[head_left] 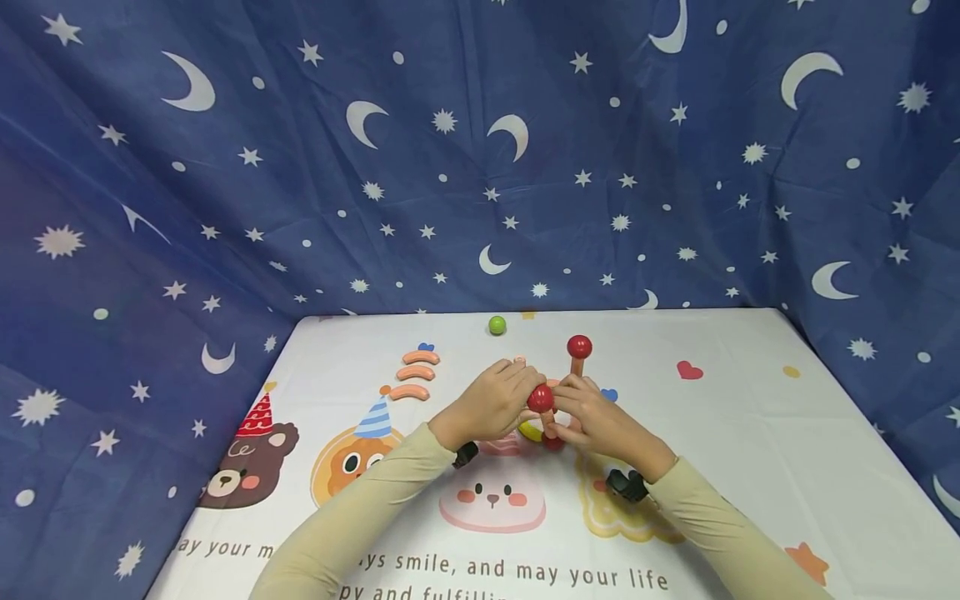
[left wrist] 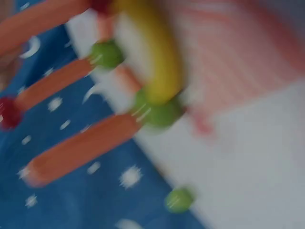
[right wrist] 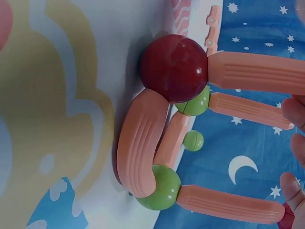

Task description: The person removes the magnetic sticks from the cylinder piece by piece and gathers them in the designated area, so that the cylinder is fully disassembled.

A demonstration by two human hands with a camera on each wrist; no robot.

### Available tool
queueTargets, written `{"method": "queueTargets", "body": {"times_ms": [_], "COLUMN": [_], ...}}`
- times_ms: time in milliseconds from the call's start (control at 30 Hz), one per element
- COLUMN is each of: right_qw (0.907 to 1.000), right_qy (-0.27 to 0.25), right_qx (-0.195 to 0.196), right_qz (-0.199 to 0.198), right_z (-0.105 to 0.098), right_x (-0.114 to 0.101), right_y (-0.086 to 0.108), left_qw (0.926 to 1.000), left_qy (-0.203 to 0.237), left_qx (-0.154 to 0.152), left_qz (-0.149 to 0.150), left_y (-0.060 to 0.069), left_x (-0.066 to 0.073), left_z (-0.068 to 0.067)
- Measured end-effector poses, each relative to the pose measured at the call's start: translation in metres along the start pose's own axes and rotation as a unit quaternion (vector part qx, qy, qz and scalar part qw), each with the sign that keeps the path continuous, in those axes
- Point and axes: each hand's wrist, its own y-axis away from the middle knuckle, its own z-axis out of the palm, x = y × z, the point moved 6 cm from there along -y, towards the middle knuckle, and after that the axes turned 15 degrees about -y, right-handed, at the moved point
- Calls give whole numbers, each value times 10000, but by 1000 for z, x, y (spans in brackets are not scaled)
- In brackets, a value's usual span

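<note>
A frame of orange sticks joined by balls stands on the table between both hands. In the head view, the left hand (head_left: 497, 402) curls its fingers at the frame's upper left, beside a red ball (head_left: 541, 398) topping the front upright. The right hand (head_left: 602, 423) pinches that upright from the right; behind it rises another red ball (head_left: 579, 347). A yellow curved piece (left wrist: 164, 57) joins a green ball (left wrist: 159, 110) low in the blurred left wrist view. In the right wrist view, fingertips (right wrist: 296, 112) show beside upright orange sticks (right wrist: 252, 109), above a large red base ball (right wrist: 174, 68).
Three curved orange pieces (head_left: 416, 373) lie in a column on the left part of the table. A loose green ball (head_left: 497, 325) sits near the back edge. The white tablecloth (head_left: 720, 442) has printed animals and lettering, and a blue star-and-moon curtain (head_left: 450, 208) surrounds the back and sides.
</note>
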Motion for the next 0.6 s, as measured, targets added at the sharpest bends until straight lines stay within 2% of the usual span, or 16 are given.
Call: {"method": "queueTargets", "body": {"times_ms": [133,267,433,600], "right_qw": [10000,9999,9997,9991], "right_qy": [12,97,134,101], "right_qx": [-7,-62,-135,-234], "right_qz": [30,3,169,328], "right_z": [4,4,3,3], "right_x": [-1,0,1,1], "right_y": [0,-2,-3,-2], "left_qw": [9997,9989,9972,9964], "left_qy": [-196,-418,-688,-789], "left_qx": [-51,-223,-254,-307], "left_qz": [-110,62,164,-47], "left_y": [-6,-8,-4,4], "left_x": [-11,-15,-15,-21], "left_z": [-12,-15,-14,-8]}}
